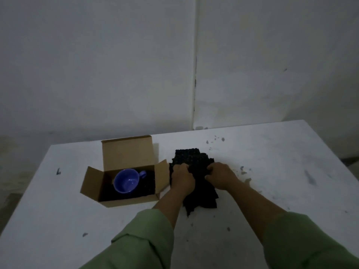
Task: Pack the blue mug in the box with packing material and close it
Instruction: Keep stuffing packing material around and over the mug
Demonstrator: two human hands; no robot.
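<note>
Cardboard box (124, 171) sits open on the white bench (58, 220), its lid flap standing upright at the far side and its two side flaps spread outward. The blue mug (126, 181) lies inside it, tipped so its mouth faces up toward the camera and its handle points to the far right, resting on dark packing material (144, 188) that lines the box floor. Just right of the box, touching or nearly touching its right flap, a black sheet of bubble-textured packing material (187, 158) lies bunched on the bench. Both hands are on this sheet: the left hand (182, 176) has its fingers curled into the sheet's near-left part, and the right hand (221, 176) grips it beside the left, fingers curled into the folds. Green sleeves (139, 243) cover both forearms up to partway. Small dark scuffs and specks (214, 139) mark the bench top, mostly beyond and right of the sheet. A pale wall (97, 65) rises behind the bench.
</note>
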